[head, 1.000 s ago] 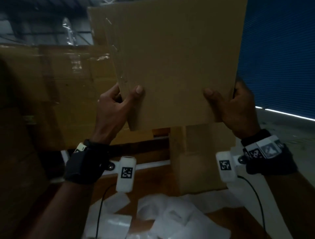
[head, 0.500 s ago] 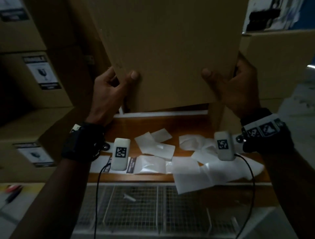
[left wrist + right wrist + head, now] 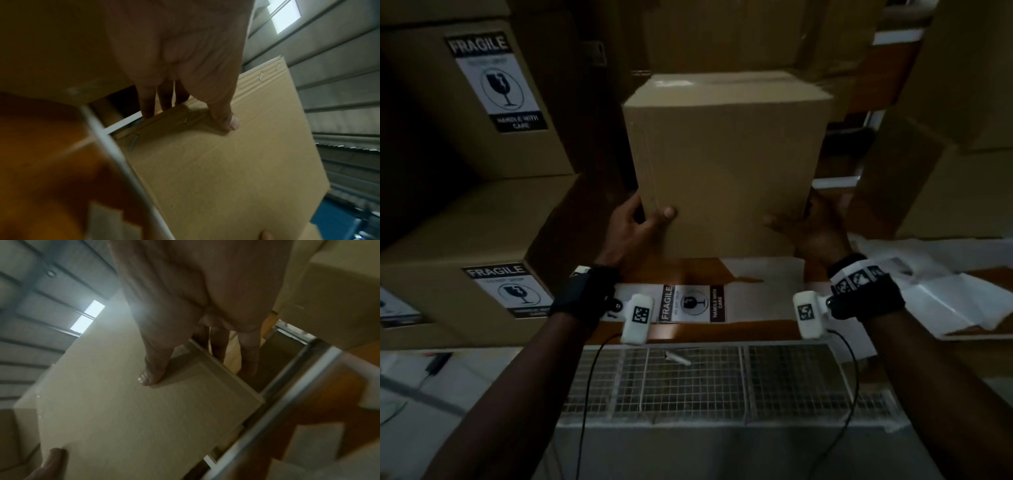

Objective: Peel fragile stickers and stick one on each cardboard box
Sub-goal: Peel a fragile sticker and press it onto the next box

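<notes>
A plain brown cardboard box (image 3: 726,164) with no sticker on its near face stands low over the wooden table (image 3: 688,270). My left hand (image 3: 640,222) grips its lower left corner, thumb on the front face (image 3: 230,120) and fingers round the side. My right hand (image 3: 815,226) grips the lower right corner the same way, thumb (image 3: 152,369) on the front. A fragile sticker (image 3: 691,303) on its white backing lies on the table just in front of the box, between my wrists.
Two stacked boxes with fragile stickers (image 3: 496,78) (image 3: 517,291) stand at the left. More plain boxes (image 3: 945,171) rise at the right and behind. Loose white backing sheets (image 3: 945,298) litter the table's right side. A wire mesh shelf (image 3: 688,380) lies below the table edge.
Both hands have brought the box down from head height to the table top, still gripping its lower corners. The view has tilted down, showing the sticker and the mesh shelf.
</notes>
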Available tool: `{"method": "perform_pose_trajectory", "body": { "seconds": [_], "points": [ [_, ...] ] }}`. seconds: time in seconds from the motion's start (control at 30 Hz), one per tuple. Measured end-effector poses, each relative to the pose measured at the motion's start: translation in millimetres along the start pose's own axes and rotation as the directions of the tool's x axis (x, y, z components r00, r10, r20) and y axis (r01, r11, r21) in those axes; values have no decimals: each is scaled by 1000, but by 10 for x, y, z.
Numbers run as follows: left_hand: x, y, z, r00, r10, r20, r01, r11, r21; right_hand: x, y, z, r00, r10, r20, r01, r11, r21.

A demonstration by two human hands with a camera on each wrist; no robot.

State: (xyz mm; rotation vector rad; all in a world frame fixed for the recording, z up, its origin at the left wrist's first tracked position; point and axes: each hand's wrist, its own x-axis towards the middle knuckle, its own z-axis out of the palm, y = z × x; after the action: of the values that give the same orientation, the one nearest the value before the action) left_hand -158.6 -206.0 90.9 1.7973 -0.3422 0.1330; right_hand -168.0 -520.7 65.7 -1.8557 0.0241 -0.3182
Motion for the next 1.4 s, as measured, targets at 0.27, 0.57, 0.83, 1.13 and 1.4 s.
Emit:
{"method": "perform_pose_trajectory", "body": {
  "seconds": [0.27, 0.57, 0.83, 1.13, 1.4],
  "points": [
    [278, -922, -81, 994, -111, -3, 110, 993, -46, 107, 546, 526, 990, 142, -12, -142, 978, -152],
    [383, -1451, 68, 986, -158, -49, 152, 982, -117, 226, 1011, 775, 986, 164, -3, -162, 972, -169],
    [425, -1729, 43, 989, -148, -20, 149, 988, 33, 201, 1206, 893, 965, 252, -73, -262, 944, -200],
    [-270, -2194, -199, 970, -243, -20, 228, 872, 434, -423, 1172, 1311, 990, 140, 28, -125, 945, -301],
    [-666, -2266, -13, 950, -304, 76, 109, 547, 830, -555, 1257, 1623, 875, 55, 481, 321, 678, -662]
  ]
}}
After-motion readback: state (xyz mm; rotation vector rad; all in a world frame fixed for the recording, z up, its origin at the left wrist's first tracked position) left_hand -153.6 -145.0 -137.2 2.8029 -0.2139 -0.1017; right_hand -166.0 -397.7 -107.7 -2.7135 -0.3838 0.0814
